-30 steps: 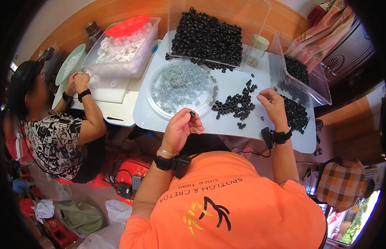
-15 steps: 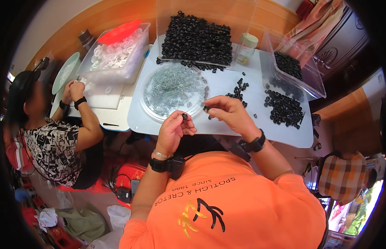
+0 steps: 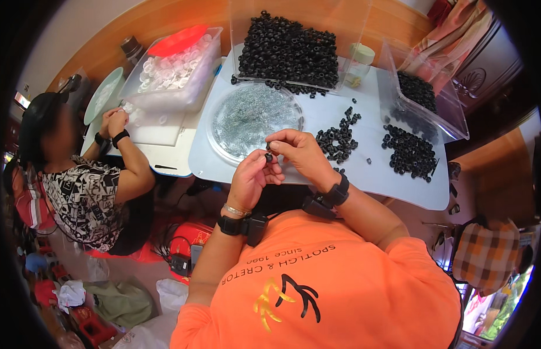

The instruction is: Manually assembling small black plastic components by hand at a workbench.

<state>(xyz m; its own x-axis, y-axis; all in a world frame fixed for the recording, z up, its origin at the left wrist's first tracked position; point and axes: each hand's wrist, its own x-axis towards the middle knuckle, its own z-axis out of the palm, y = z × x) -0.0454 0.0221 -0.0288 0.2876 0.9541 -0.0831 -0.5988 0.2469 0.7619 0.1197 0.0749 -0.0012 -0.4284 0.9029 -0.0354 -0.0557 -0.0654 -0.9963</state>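
Wood-panelled wall point(image 3: 398, 20) behind a pale desk point(image 3: 392, 186), where small black rings point(image 3: 338, 145) lie in loose piles. Two hands nearly meet above the desk's front edge. The left hand point(image 3: 250, 177) has its fingers closed on one ring point(image 3: 269, 157); the right hand point(image 3: 308, 156) pinches a dark piece point(image 3: 269, 146) just above it. Whether the two touch, I cannot tell. The step looks like fine two-handed work; the next move calls for steady, well-aligned fingers. Behind sits a round tray point(image 3: 220, 151) of tiny clear bits.
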